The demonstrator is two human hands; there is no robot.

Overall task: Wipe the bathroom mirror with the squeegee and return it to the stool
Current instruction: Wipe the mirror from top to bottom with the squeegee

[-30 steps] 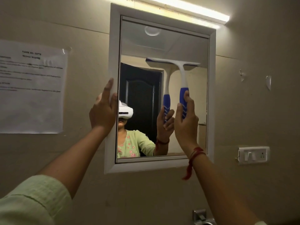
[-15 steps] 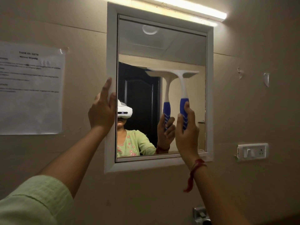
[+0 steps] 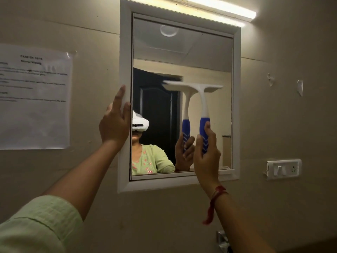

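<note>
A white-framed mirror [image 3: 236, 106] hangs on the beige wall. My right hand [image 3: 207, 157] is shut on the blue grip of a white squeegee [image 3: 202, 99], whose blade lies flat against the glass about halfway up, on the right half of the mirror. The squeegee's reflection stands just left of it in the glass. My left hand [image 3: 114, 123] presses on the mirror's left frame edge with its fingers spread upward. The stool is out of view.
A printed paper sheet [image 3: 34, 97] is taped to the wall at left. A white switch and socket plate [image 3: 283, 169] sits right of the mirror. A tube light [image 3: 218, 8] glows above. A metal tap fitting [image 3: 222, 240] shows below the mirror.
My right hand has drawn the squeegee down the glass, from near the upper third to about mid-height. The left hand has stayed on the frame.
</note>
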